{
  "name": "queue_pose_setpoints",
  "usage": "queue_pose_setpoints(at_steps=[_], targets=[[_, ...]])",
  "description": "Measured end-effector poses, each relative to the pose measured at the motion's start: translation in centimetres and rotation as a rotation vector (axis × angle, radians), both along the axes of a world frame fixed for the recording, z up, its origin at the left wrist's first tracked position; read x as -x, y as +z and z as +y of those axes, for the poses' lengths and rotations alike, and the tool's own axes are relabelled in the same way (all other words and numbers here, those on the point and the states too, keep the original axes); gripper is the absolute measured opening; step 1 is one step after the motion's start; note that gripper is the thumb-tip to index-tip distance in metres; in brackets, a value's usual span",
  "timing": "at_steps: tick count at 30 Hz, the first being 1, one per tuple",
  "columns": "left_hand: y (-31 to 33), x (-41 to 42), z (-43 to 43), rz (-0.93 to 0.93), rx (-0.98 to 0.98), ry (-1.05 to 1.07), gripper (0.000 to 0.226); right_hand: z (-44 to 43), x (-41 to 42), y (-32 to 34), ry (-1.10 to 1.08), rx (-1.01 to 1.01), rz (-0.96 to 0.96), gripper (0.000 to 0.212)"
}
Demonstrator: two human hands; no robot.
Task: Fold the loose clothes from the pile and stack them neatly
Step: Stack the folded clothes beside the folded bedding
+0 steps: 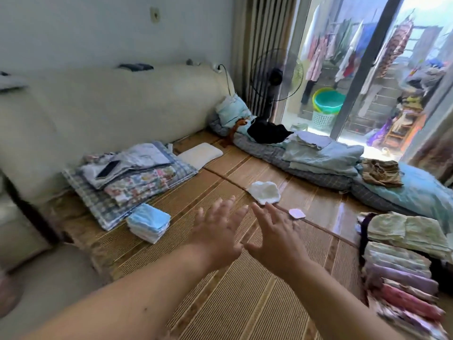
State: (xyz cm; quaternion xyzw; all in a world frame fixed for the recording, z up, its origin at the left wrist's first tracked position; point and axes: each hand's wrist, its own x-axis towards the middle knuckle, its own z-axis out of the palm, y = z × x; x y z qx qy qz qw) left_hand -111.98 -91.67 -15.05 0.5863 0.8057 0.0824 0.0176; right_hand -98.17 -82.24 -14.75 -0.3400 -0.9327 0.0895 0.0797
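Note:
My left hand [218, 231] and my right hand [274, 234] reach forward side by side over the bamboo mat [220, 303], fingers spread and holding nothing. Just beyond my right fingertips lies a small crumpled white cloth [264, 192]. A tall stack of folded clothes [402, 271] in pale green, lilac and pink stands at the right. A small stack of folded blue and white cloths [149, 223] sits to the left of my hands. A loose brown garment [381, 171] lies on the bedding at the far right.
Folded checked and floral bedding [132, 177] with a dark phone [107, 168] on top lies by the cream headboard [110, 106]. A white pillow [199, 154], a rolled quilt [318, 158] with a black garment [267, 131], a small pink object [297, 213] and a fan [275, 77] are farther off.

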Motion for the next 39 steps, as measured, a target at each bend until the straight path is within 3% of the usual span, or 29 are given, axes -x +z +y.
queue_pose_setpoints(at_steps=[4,20,30,34,39], targets=[[-0.4,7.1,-2.5,0.018,0.042,0.082,0.084,-1.2,7.3,-0.4,0.051,0.065,0.006,0.096],[-5.7,24.5,-5.6,-0.076,0.114,0.428,0.081,0.1,24.2,-6.3,0.238,0.156,-0.183,0.093],[-18.9,46.5,0.0,-0.223,0.322,0.298,0.082,2.2,44.5,-18.8,0.086,0.313,-0.328,0.091],[-26.0,54.5,2.2,-0.273,0.396,0.27,0.081,3.3,51.1,-25.9,-0.077,0.542,-0.319,0.089],[-36.4,60.9,4.5,-0.474,0.42,0.325,0.079,4.7,55.9,-36.6,-0.259,0.849,-0.169,0.077]])
